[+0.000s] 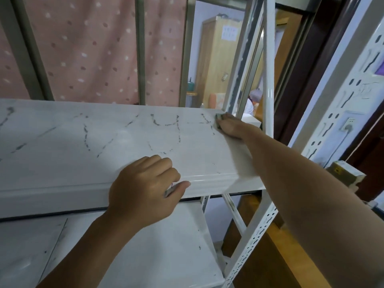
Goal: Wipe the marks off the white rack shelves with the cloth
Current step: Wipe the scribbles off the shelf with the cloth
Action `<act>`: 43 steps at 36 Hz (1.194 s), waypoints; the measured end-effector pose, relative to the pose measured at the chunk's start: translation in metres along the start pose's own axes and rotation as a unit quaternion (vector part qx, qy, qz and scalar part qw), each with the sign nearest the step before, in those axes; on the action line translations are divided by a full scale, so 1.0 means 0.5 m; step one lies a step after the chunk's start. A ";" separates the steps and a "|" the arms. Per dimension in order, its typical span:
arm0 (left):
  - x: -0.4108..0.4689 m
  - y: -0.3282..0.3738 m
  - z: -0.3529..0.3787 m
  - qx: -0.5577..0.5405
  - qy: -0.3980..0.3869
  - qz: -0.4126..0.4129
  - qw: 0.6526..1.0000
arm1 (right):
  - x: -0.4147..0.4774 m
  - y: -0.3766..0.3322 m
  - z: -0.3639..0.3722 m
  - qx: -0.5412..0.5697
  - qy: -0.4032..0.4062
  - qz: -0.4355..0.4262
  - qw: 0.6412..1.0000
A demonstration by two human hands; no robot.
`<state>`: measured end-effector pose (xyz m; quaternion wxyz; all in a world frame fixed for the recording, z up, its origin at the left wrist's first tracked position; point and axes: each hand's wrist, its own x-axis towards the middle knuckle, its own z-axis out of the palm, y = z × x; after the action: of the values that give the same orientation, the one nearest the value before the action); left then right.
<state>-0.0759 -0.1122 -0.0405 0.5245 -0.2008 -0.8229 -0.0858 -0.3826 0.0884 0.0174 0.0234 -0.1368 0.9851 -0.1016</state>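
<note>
Early stage: right hand (230,126) flat on cloth (218,117), top shelf (62,163) 2 o'clock corner; left hand (143,192) grips front lip (209,178); marks (178,125) 9–1 o'clock remain

Left arm: bare forearm rose from the lower left, angled up and to the right, wrist straight.
Left hand (145,190): back upward, set on the front edge of the upper shelf (62,146).
Left fingers (158,165): curled, knuckles raised, tips tucked down on the shelf top.
Left thumb: stretched along the front lip, gripping the edge against the fingers.
Right arm: bare, reached from the lower right, stretched long across the shelf's right end.
Right hand (230,126): palm down at the far right corner.
Right fingers (225,119): nearly straight, pressing the cloth (217,119) flat.
Hands: well apart, left nearer, right farther.
</note>
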 end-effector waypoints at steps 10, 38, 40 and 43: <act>0.002 0.011 -0.009 0.013 -0.033 -0.024 0.999 | -0.064 -0.016 -0.032 -0.012 -0.053 -0.130 0.990; 0.003 0.006 -0.003 -0.019 -0.009 -0.026 0.999 | -0.389 -0.047 -0.011 -0.032 -0.091 -0.221 0.970; 0.003 0.008 -0.004 -0.015 -0.004 -0.028 0.999 | -0.386 -0.037 -0.014 -0.085 -0.074 -0.207 0.972; 0.002 0.011 -0.006 -0.008 -0.007 -0.027 1.000 | -0.366 -0.030 -0.018 -0.122 -0.057 -0.168 0.977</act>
<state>-0.0715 -0.1082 -0.0384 0.5143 -0.1829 -0.8313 -0.1050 -0.2032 0.1259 0.0325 0.0453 -0.3077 0.9501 0.0244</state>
